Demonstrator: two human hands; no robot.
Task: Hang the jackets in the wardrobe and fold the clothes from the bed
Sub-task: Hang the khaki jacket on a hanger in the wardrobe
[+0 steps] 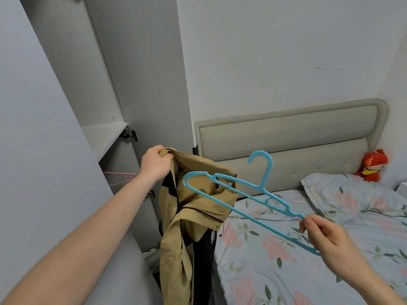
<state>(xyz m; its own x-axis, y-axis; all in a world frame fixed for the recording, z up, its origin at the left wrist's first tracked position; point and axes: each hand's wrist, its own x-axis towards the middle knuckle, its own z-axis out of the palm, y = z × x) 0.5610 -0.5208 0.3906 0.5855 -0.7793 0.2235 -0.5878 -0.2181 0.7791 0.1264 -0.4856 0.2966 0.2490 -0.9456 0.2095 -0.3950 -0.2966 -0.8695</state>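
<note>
A tan jacket (187,216) with dark panels hangs in the air in front of me, between the open wardrobe on my left and the bed on my right. My left hand (155,164) grips it at the top, fingers curled around a bunched fold of fabric near the collar, and the rest drops straight down below the bottom edge of the view. The collar opening gapes toward me, and a small tag shows on the dark lining lower down.

My right hand (323,236) pinches 1 end of a blue plastic hanger (242,194), thumb and fingers closed on the corner where the shoulder bar meets the lower bar. The hanger slants up and to the left, its hook pointing upward, and its far end overlaps the jacket's collar area; I cannot tell whether it touches the fabric.

The bed (275,260) lies to my right under a pale blue sheet with pink flowers and green leaves. A matching pillow (352,199) rests against the padded beige headboard (286,146), and a small red plush toy (372,166) sits in the far corner beside it.

On my left, the grey wardrobe (55,128) stands with a door open, 1 white shelf (103,137) showing inside. Below that shelf, a pink hanger (120,178) pokes out from behind my left forearm.
</note>
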